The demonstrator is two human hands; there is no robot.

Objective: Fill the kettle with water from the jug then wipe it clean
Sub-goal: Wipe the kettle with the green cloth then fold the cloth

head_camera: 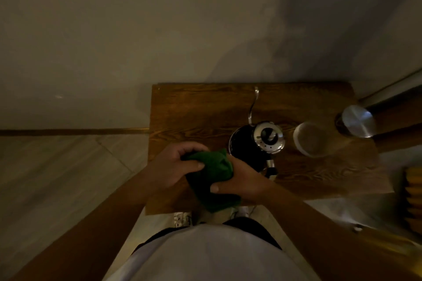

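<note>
A dark gooseneck kettle [246, 143] with a shiny lid and a thin curved spout stands on the wooden table [194, 111], lid on. To its right stands a clear jug [311, 139], seen from above. A green cloth [212, 178] is bunched between both hands just left of and in front of the kettle. My left hand [178, 164] grips the cloth's upper part. My right hand [239, 182] grips its lower right side, close to the kettle's handle. The scene is dim.
A steel cylindrical container [357, 124] with a shiny top stands at the table's far right edge. A stack of yellowish items [414, 198] sits at the right border. The wall lies beyond the table, tiled floor to the left.
</note>
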